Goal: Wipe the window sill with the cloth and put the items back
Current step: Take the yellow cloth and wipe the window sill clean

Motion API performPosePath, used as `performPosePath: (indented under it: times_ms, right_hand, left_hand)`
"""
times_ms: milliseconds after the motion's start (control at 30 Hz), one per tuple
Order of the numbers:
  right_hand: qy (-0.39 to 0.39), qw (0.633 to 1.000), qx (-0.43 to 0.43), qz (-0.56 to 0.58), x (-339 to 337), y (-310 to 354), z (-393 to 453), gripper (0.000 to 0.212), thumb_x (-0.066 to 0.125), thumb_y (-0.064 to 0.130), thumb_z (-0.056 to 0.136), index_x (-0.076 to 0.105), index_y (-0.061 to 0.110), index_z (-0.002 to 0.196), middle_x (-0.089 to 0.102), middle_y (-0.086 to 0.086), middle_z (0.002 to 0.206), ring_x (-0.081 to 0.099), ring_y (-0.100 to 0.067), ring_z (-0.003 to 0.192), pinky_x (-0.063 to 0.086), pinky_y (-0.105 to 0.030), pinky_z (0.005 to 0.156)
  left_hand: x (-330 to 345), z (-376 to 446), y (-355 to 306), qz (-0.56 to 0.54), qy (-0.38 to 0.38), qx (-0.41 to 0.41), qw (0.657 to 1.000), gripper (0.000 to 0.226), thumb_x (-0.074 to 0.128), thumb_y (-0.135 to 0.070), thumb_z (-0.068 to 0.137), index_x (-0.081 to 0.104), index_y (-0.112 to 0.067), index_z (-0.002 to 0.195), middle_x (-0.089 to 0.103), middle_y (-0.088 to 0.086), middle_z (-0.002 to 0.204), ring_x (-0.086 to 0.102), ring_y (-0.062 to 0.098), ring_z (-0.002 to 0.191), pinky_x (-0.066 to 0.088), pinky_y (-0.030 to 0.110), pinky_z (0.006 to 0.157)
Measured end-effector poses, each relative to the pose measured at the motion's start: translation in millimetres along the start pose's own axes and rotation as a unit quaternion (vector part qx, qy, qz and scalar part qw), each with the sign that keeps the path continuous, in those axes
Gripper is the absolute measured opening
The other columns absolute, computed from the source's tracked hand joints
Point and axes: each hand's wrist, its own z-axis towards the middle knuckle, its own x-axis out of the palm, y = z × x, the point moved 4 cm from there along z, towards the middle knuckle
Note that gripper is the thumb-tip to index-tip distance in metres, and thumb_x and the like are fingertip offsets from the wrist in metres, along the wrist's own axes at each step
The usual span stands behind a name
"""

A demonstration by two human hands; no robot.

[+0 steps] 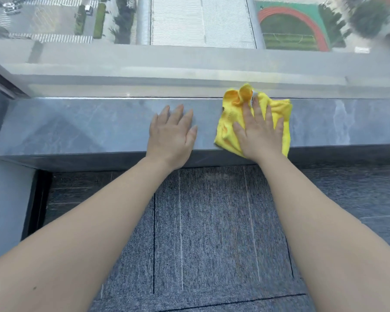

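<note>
On sill [99,124], right hand [260,134] spread flat on cloth [225,129] (soft, bunches easily; press mid-cloth); left hand [172,134] spread, empty.

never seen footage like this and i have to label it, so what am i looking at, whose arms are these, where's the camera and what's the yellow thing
There is no machine here. A person wears a wide-angle camera on their head, so the single picture looks forward and down along their own bare arms. The grey marbled ledge is a window sill, with glass behind it and streets far below, and dark carpet beneath. The yellow thing is a cleaning cloth, crumpled near the glass. The right hand lies flat on top of it, pressing it to the sill rather than gripping it. The left hand rests open on the bare sill beside it, holding nothing. No other items show on the sill.
</note>
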Motion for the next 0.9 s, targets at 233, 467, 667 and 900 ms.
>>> performPosePath:
  times_ms: [233,467,667,900]
  right_hand:
    - [0.01,0.994,0.1,0.033,-0.5,27.2,5.5,0.056,0.018,0.039,0.098,0.0,0.023,0.149,-0.01,0.002,0.16,-0.012,-0.031,0.146,-0.007,-0.058,0.114]
    - [0.044,0.997,-0.064,0.002,8.4,87.5,-18.7,0.055,0.023,0.035,0.098,0.002,0.03,0.148,-0.008,0.006,0.16,-0.013,-0.027,0.146,-0.008,-0.055,0.115]
    - [0.022,0.994,-0.105,0.009,15.6,85.2,-25.1,0.058,0.024,0.054,0.093,0.005,0.039,0.146,-0.005,0.011,0.159,-0.012,-0.025,0.147,-0.008,-0.06,0.112]
    - [-0.013,0.987,-0.161,0.004,11.4,60.9,-13.5,0.057,0.024,0.051,0.095,0.008,0.035,0.147,-0.001,0.011,0.16,-0.005,-0.019,0.148,-0.005,-0.05,0.117]
  left_hand:
    - [-3.0,-0.1,12.6,0.028,0.008,0.004,1.0,0.049,0.023,-0.035,0.094,0.026,-0.019,0.14,0.017,0.005,0.156,0.007,0.029,0.143,0.0,0.044,0.116]
    - [-14.2,-20.3,33.3,0.003,0.04,-0.029,0.999,0.047,0.026,-0.029,0.095,0.024,-0.017,0.141,0.019,0.007,0.155,0.01,0.03,0.143,0.006,0.043,0.116]
    - [-12.0,-20.3,30.0,-0.011,0.009,-0.037,0.999,0.046,0.027,-0.029,0.095,0.026,-0.017,0.14,0.021,0.008,0.155,0.012,0.03,0.142,0.008,0.045,0.116]
    - [-0.8,-19.1,2.5,-0.015,-0.032,-0.058,0.998,0.047,0.026,-0.031,0.096,0.025,-0.019,0.141,0.019,0.007,0.155,0.009,0.029,0.143,0.006,0.043,0.116]
